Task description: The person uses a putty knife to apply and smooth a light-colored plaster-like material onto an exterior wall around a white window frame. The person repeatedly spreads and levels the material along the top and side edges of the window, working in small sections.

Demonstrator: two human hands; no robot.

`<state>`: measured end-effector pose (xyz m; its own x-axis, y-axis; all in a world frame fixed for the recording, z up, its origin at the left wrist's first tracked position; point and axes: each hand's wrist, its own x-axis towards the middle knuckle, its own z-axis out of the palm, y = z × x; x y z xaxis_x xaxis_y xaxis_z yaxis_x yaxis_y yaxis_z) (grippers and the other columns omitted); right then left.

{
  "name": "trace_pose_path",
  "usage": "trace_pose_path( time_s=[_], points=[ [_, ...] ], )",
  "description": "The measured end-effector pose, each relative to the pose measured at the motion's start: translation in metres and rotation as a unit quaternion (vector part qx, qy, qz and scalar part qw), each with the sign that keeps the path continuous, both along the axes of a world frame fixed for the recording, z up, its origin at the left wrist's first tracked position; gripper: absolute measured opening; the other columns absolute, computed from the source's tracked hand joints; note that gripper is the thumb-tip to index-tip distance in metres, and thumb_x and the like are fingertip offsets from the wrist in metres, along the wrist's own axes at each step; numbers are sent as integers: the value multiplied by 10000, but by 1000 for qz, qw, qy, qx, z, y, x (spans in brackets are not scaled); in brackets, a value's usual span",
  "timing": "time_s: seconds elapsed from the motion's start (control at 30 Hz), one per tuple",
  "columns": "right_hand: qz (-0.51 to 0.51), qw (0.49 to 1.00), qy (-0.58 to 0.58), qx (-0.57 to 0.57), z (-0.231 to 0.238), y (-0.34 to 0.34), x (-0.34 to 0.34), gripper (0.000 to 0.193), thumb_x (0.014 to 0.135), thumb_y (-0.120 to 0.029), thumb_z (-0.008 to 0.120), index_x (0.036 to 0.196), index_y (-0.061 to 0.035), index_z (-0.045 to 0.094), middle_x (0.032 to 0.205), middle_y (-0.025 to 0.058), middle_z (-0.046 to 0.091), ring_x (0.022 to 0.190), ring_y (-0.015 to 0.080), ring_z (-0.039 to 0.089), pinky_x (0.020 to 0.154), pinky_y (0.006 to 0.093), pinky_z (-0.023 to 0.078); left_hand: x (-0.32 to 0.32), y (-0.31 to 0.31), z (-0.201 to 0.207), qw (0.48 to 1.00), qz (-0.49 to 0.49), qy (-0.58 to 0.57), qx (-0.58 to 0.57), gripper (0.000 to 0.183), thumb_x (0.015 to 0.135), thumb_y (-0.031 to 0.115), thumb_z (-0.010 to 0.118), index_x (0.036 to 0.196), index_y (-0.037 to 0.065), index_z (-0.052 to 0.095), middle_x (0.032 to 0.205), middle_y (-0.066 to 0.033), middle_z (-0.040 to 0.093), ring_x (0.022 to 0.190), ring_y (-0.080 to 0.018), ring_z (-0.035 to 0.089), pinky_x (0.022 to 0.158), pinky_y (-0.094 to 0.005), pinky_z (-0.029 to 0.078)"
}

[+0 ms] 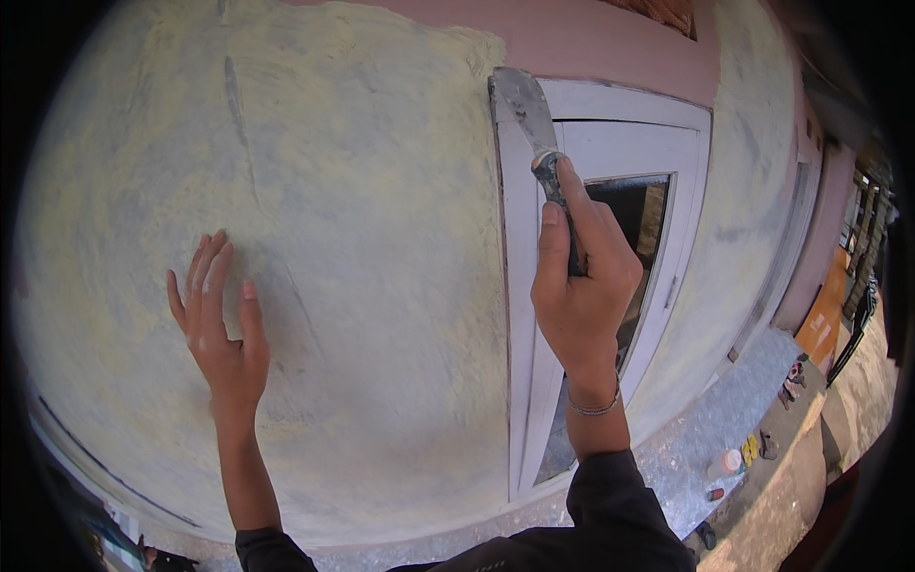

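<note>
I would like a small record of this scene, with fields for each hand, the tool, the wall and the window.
left hand: open left hand, palm flat on the wall
right hand: right hand gripping the tool's handle, metal bracelet on the wrist
tool: grey metal putty knife, blade up at the window frame's edge
wall: rough yellowish plastered wall
window: white-framed window, dark pane

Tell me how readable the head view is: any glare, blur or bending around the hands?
Head view: even daylight, no glare; left hand flat on the wall, right hand gripping the putty knife, all sharp; the window frame bows from fisheye; corners black.
</note>
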<state>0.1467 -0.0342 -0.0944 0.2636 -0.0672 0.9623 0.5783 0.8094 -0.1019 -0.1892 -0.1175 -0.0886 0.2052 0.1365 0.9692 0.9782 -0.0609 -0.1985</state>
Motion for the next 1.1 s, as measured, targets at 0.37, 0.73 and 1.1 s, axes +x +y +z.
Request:
trace_pose_path(
  time_s=[0.37,0.73,1.1],
  points=[
    [42,997,4,58,-4,18,12,382,1016,-15,683,1392,45,715,800,37,677,616,80,447,552,252,344,-8,5,-5,999,18,19,21,371,1081,111,591,1445,89,658,1456,-100,726,1467,-287,599,1342,-622,111],
    [-60,996,-38,-59,4,18,6,335,1029,-11,697,1354,65,727,968,86,796,693,66,589,626,221,454,-6,14,-9,997,50,27,45,332,1071,125,604,1391,98,689,1446,-104,733,1456,-292,612,1342,-620,103],
    [383,915,100,-76,-5,26,12,426,1094,-158,655,1445,70,572,898,125,775,536,34,441,458,221,334,-4,14,-9,998,35,12,42,329,1067,119,604,1379,75,697,1435,-123,737,1467,-302,601,1340,-626,85]
  ],
)
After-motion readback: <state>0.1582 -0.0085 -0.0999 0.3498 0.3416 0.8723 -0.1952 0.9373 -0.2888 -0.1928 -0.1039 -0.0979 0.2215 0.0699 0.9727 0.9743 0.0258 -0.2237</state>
